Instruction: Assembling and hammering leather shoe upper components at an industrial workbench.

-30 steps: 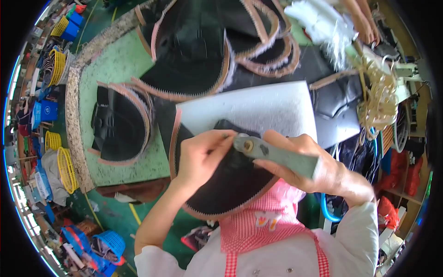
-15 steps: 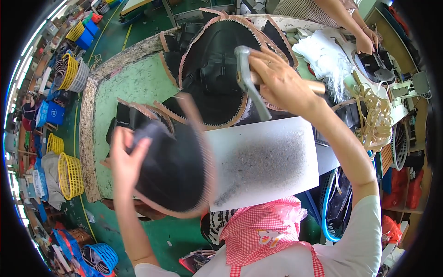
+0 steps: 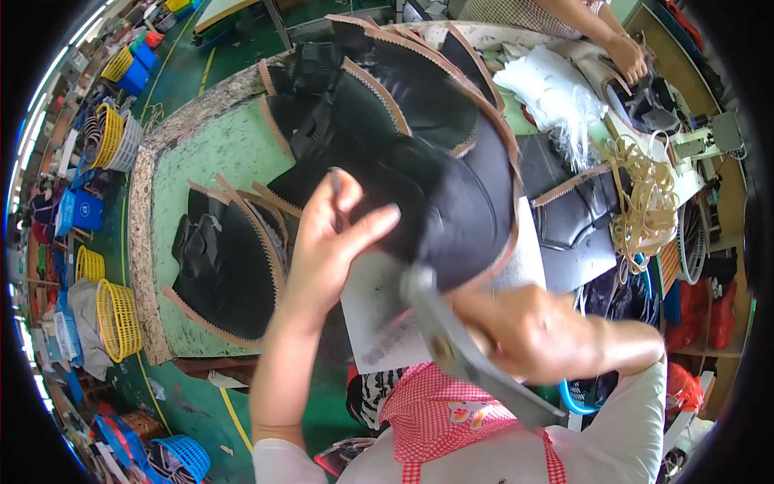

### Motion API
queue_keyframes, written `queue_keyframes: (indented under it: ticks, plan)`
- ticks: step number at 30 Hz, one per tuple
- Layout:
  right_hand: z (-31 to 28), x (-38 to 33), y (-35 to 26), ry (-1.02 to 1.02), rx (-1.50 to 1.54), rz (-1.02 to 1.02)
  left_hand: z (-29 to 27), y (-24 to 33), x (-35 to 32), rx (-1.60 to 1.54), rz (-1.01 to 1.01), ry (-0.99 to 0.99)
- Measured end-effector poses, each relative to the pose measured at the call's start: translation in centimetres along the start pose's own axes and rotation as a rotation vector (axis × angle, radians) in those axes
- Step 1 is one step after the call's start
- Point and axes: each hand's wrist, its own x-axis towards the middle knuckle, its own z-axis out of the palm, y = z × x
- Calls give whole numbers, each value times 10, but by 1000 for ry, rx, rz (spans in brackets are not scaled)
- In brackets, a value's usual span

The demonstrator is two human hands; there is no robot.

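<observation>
My right hand (image 3: 528, 331) is wrapped round a hammer (image 3: 459, 355), its long curved grey metal head hanging over the near part of the white board (image 3: 524, 250). A large black leather-like piece (image 3: 476, 206) with a zigzag-cut, pinkish-brown edge covers much of that board, partly blurred. Over its left side is my left hand (image 3: 326, 242), fingers curled and thumb stretched out. Something dark shows at those fingers, too small to name. Farther off lies a heap of similar black pieces (image 3: 298, 121). To the left rests another black piece (image 3: 230, 270) with a zigzag edge.
The pale green worktable (image 3: 214, 157) has a worn rim. At the right are white plastic wrapping (image 3: 548, 93), a bundle of cream straps (image 3: 645, 194) and a sewing machine (image 3: 713, 141). Another person's hand (image 3: 627, 58) works at the far right. Yellow baskets (image 3: 119, 319) stand on the left.
My left hand has moved right, away from the black piece it held at the left. My right hand and the hammer have come down toward me. A black piece now covers much of the board.
</observation>
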Motion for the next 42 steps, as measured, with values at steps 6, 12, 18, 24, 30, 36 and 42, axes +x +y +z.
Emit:
queue_keyframes:
  ticks: [6,12,18,24,30,36,42]
  plan:
    - [-9,-34,2,-294,331,215,-8,8,27,563,-410,-591]
    - [24,-41,51,-54,153,215,26,-12,28,1273,658,-378]
    - [36,-30,72,57,127,257,11,-19,-19,779,265,-186]
    - [33,-27,71,23,149,316,19,-25,-32,928,426,-63]
    - [30,-24,71,-3,185,362,24,-44,-29,188,-108,80]
    - [26,-27,73,-3,268,381,20,-60,-27,272,-98,96]
    - [12,-25,75,16,212,307,29,-62,-25,298,-86,150]
